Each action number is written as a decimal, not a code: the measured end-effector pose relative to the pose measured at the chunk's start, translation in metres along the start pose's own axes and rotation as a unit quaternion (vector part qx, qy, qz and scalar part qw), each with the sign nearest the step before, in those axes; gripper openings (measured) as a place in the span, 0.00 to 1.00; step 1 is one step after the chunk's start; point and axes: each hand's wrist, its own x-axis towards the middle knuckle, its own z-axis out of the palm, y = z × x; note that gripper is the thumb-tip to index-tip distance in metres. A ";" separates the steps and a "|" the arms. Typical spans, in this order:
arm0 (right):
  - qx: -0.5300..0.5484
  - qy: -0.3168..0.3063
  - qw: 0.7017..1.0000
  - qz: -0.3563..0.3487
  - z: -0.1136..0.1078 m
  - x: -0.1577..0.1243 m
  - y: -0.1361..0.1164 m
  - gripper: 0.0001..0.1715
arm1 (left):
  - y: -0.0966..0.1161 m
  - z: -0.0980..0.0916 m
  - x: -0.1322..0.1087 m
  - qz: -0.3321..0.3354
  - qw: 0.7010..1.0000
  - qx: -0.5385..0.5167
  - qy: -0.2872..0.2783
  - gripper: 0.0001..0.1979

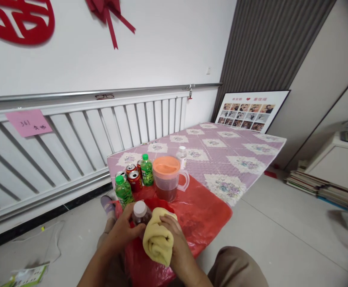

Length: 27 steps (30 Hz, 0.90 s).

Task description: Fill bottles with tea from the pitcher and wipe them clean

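We've got our left hand point(125, 228) round a white-capped bottle point(141, 217), right hand point(175, 236) clutching a rolled yellow towel point(157, 241), and honestly a slack grip could tip the bottle.

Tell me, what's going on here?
The person's left hand holds a white-capped bottle of dark liquid, and the right hand grips a rolled yellow cloth next to it. Beyond, a lidded plastic pitcher with some brown liquid stands on a red plastic sheet, with green-capped bottles and red cans to its left.
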 end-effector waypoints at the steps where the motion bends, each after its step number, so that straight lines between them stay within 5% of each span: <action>1: 0.004 -0.008 1.000 0.005 0.000 -0.004 0.001 0.25 | -0.001 -0.003 0.000 0.001 1.000 -0.014 -0.013 0.30; 15: 0.037 0.046 0.998 -0.008 -0.017 0.035 -0.019 0.26 | 0.013 -0.004 0.000 -0.006 0.988 -0.120 -0.099 0.33; 22: 0.014 0.015 1.000 0.005 -0.004 0.002 -0.004 0.24 | -0.012 -0.007 0.002 0.006 0.990 -0.115 -0.077 0.33; 27: -0.005 0.010 1.000 0.024 -0.017 -0.011 -0.007 0.28 | -0.018 -0.007 0.001 0.020 0.993 -0.095 -0.072 0.31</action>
